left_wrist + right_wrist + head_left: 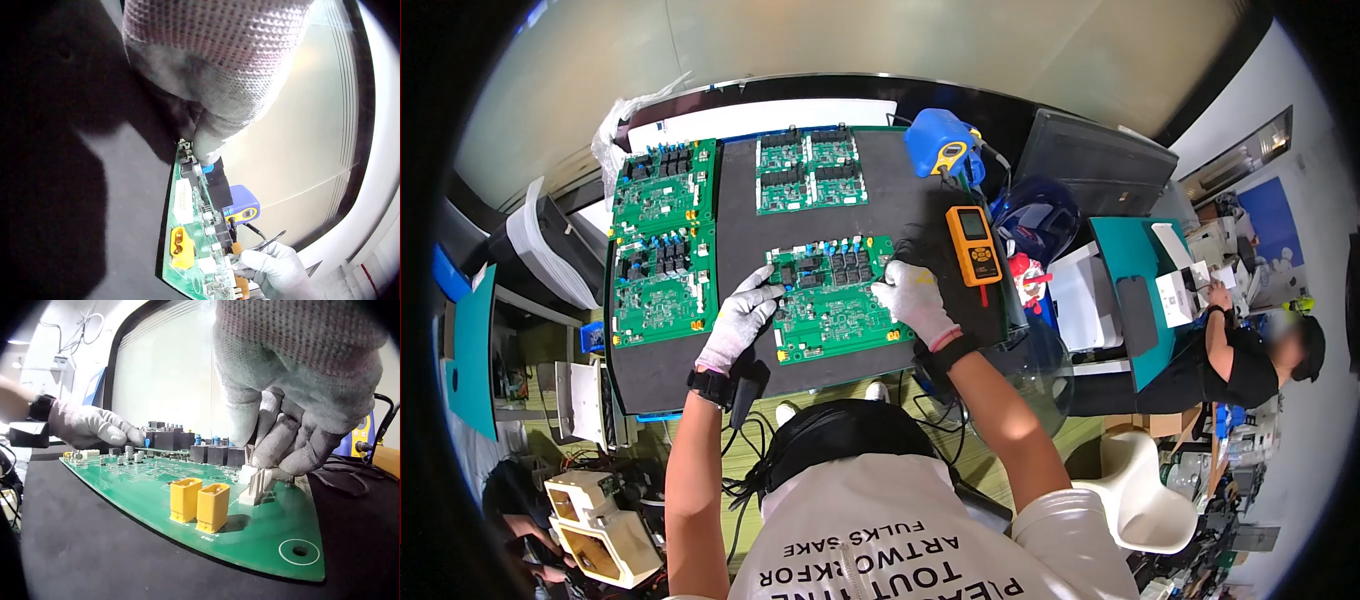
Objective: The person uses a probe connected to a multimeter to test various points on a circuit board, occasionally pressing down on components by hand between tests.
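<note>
A large green circuit board (835, 310) lies flat on the dark mat in front of me, carrying black blocks, blue parts and yellow connectors (212, 506). My gloved left hand (743, 318) rests at the board's left edge. Its fingertips touch down beside a small blue part (208, 169) in the left wrist view. On the opposite edge, my gloved right hand (915, 297) pinches slender tweezers (273, 240) low over the board. Right at its fingertips in the right wrist view is a white connector (255, 487); the fingers hide most of the tweezers.
More green boards (665, 285) stand at the mat's left side, and a smaller group of boards (811, 185) lies at the back. On the right are a yellow handheld meter (973, 245) and a blue device (940, 143) with cables. Another person (1235, 360) sits far right.
</note>
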Demonstrator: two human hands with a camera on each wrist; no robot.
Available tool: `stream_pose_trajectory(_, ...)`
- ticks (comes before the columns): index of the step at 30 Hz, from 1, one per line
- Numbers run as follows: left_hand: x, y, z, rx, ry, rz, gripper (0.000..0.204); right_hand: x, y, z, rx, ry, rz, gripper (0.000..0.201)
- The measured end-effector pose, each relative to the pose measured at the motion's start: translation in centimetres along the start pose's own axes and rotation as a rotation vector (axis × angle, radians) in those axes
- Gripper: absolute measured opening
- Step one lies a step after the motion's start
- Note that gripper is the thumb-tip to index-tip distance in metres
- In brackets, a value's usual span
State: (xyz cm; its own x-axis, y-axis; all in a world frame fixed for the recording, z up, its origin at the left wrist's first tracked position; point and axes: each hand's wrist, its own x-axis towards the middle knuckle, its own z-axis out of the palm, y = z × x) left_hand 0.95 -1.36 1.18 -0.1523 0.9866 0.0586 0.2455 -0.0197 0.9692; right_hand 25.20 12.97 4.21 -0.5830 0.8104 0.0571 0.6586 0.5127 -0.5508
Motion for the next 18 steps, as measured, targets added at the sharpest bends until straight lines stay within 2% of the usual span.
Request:
stream_pose_trajectory(4,0.0,-0.1,0.1,0.024,0.004,-0.002,0.026,0.1,0.1,-0.3,0.04,-0.046,0.068,0.022)
stream_pose_trajectory(6,0.1,-0.4,0.0,0.018,0.004,-0.005,0.027,0.2,0.1,-0.3,0.047,-0.002,0.066,0.024)
stream_pose_trajectory(15,0.0,-0.7,-0.1,-0.017,-0.007,-0.007,0.028,-0.9,-1.0,-1.8,0.108,0.011,0.229,0.025)
stream_pose_trajectory(18,0.0,-0.7,-0.1,0.015,-0.012,0.016,0.028,-1.1,-0.9,-1.5,0.102,-0.011,0.225,0.023)
